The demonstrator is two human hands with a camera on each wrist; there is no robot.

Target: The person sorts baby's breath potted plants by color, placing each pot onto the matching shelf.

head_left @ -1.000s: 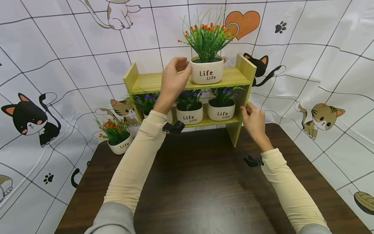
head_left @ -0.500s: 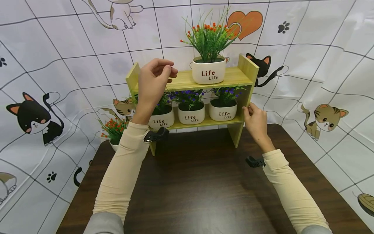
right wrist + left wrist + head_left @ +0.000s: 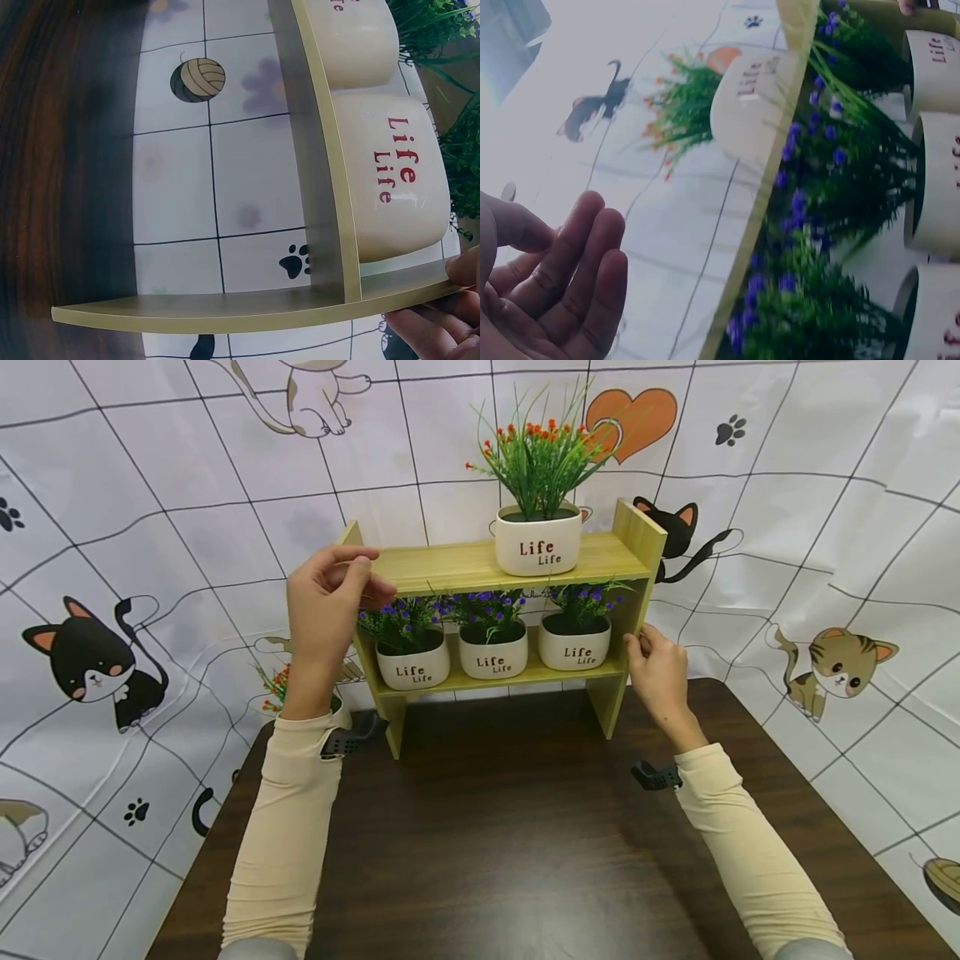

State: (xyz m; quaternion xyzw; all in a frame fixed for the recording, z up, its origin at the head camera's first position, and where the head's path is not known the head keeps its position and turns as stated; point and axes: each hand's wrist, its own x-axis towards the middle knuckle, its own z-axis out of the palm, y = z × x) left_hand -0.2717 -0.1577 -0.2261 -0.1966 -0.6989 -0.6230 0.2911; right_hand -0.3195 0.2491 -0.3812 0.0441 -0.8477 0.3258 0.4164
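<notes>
My left hand [image 3: 326, 618] is raised in front of the left end of a small wooden shelf [image 3: 442, 564], its fingers loosely bent and holding nothing. In the left wrist view the fingers [image 3: 577, 270] hang apart from the pots. My right hand [image 3: 658, 677] pinches the front edge of the shelf's right side panel [image 3: 255, 319] between thumb and fingers. On the top board stands a white pot with orange flowers [image 3: 537, 543], right of the middle. Below it, three white pots with purple flowers, left [image 3: 412, 664], middle [image 3: 492, 652] and right [image 3: 575, 643], stand in a row.
Another pot with orange flowers [image 3: 276, 681] stands on the dark wooden table [image 3: 480, 827] left of the shelf, partly hidden behind my left hand and wrist. A white wall covering [image 3: 225, 460] with cartoon cats rises behind and beside the table.
My left hand has moved away from the orange-flowered pot on the top board, leftward and down to the shelf's left end. My right hand has kept its grip on the side panel.
</notes>
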